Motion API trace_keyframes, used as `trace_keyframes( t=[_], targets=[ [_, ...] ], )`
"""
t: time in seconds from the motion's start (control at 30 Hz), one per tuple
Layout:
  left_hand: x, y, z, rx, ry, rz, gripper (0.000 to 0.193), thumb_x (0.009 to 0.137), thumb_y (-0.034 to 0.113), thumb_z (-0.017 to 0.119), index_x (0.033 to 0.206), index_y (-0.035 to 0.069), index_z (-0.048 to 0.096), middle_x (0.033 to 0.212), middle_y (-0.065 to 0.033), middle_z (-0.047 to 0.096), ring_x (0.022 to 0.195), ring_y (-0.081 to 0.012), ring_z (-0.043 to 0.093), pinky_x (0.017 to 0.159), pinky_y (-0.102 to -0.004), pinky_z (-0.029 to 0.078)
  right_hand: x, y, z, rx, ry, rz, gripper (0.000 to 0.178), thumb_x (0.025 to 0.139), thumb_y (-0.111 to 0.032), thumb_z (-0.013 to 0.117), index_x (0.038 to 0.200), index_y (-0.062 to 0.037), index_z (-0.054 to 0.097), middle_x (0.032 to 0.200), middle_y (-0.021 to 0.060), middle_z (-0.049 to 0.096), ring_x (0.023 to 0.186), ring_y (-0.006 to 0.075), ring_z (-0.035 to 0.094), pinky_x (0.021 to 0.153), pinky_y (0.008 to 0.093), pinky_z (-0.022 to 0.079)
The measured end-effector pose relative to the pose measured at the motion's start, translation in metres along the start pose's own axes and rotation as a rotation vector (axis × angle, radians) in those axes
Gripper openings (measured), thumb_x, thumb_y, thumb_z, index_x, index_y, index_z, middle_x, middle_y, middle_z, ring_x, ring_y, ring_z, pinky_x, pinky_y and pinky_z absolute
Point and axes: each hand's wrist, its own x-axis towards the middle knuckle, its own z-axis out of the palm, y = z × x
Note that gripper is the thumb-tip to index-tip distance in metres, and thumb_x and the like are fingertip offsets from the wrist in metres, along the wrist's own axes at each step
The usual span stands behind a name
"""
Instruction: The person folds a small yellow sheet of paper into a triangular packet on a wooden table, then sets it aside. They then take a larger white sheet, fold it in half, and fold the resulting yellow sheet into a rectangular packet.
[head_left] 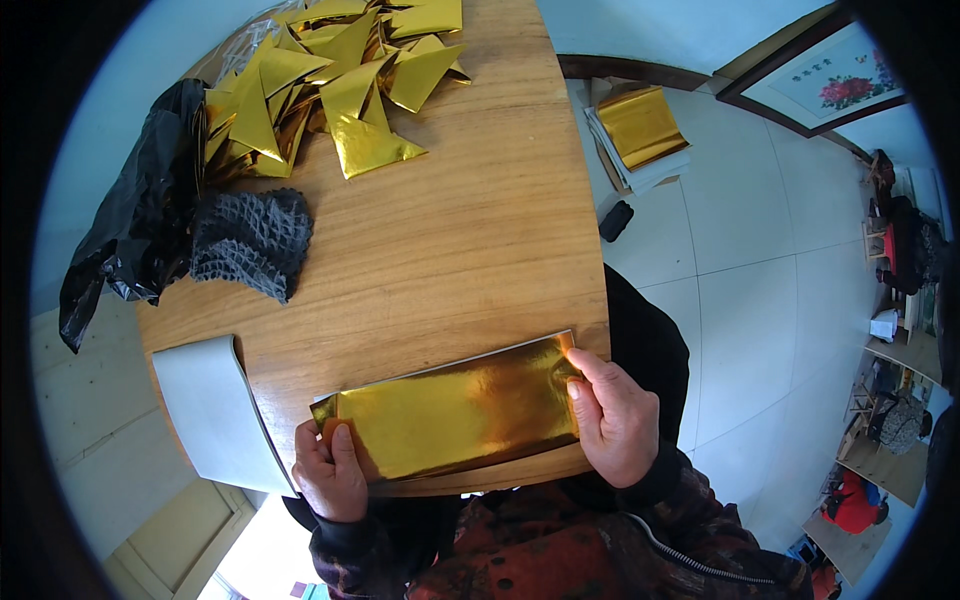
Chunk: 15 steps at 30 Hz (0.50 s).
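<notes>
Gold foil strip (430, 420) was over the near edge of the table (450, 230), directly between the hands and right in front of the torso. Long axis ran left to right across the body, tilted so the right end sat farther out than the left. Pale edge showed along the far long side. Couldn't tell if the strip lay flat on the wood or was held slightly off it.

Neither hand was nearer: both were in contact, one per short end. Left hand (335, 475) pinched the left end toward its near corner, thumb on top, fingers curled beneath; a small flap was turned at the far-left corner, just beyond the fingers. Right hand (615, 420) pinched the right end, thumb on the foil face, index finger up by the far corner; foil was puckered there. Underside grip of the right fingers was hidden.

Around it: folded grey-white sheet (205, 415) just left of the left hand, its long axis running roughly away from the body, so well off the strip's. Dark mesh cloth (255, 240), black plastic bag (140, 220) and a heap of folded gold pieces (350, 75) sat farther out, on the left.
</notes>
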Motion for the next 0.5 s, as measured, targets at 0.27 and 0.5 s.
trace_keyframes(
  t=[0.27,0.5],
  targets=[
    [0.0,0.0004,0.0002,0.007,0.001,0.013,0.018,0.094,0.017,0.063,0.1,0.002,0.056,0.058,-0.0057,0.056,0.048,-0.0089,0.045,0.049,-0.0248,0.038,0.0022,0.0042,0.002,-0.036,0.038,-0.076,0.036,0.086,-0.002,0.066,0.121,-0.0008,0.058,0.084,0.0145,0.065,0.067,0.0292,0.067,0.053,0.0339,0.053],
    [0.0002,0.0031,-0.0003,0.014,0.005,0.025,0.018,0.093,0.016,0.063,0.101,0.002,0.056,0.058,-0.0058,0.057,0.049,-0.0084,0.046,0.049,-0.0248,0.039,0.0014,0.0055,0.0037,-0.066,0.051,-0.086,0.037,0.085,-0.002,0.067,0.121,-0.001,0.058,0.085,0.014,0.066,0.068,0.0294,0.067,0.054,0.0345,0.054]
  ],
)
